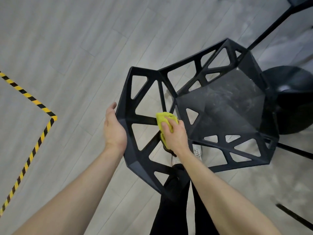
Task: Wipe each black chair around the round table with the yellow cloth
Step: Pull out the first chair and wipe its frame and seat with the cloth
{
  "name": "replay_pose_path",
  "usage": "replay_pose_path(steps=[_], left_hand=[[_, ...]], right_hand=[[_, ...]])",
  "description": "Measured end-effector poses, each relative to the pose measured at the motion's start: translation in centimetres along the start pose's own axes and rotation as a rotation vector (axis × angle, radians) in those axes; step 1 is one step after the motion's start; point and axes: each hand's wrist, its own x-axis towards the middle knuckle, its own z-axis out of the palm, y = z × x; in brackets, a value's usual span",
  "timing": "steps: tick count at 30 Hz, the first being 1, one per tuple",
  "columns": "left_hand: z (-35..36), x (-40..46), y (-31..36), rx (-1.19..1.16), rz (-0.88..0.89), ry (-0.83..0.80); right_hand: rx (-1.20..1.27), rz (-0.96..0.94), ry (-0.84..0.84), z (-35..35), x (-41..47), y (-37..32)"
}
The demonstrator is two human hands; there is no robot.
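A black chair [218, 106] with triangular cut-outs in its back and sides fills the middle right of the head view, its dusty seat facing up. My right hand [174, 134] grips the bunched yellow cloth [163, 118] and presses it against a strut on the inside of the chair back. My left hand [114, 126] holds the outer left edge of the chair back, palm against the rim and fingers behind it.
A black round pedestal base [293, 99] stands just right of the chair. Black legs of other furniture [271, 26] cross the top right and lower right. Yellow-and-black tape [33, 99] marks the grey plank floor at left. My legs and a white shoe [197, 150] are under the chair.
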Motion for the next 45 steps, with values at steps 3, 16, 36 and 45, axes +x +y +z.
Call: replay_pose_path(steps=[3, 16, 36, 45], left_hand=[[-0.1, 1.1, -0.6, -0.054, -0.006, -0.043], [-0.1, 1.5, -1.1, -0.052, 0.026, -0.021], [0.2, 2.3, -1.2, -0.096, 0.056, -0.093], [-1.1, 1.9, 1.7, 0.228, 0.222, -0.414]], right_hand=[[0.204, -0.372, -0.046, 1.9, -4.7, -5.4], [0.068, -0.358, -0.102, -1.0, -8.8, -0.6], [-0.071, -0.216, -0.025, -1.1, -3.8, 1.5], [-0.002, -0.472, -0.038, -1.1, -10.0, -6.3]])
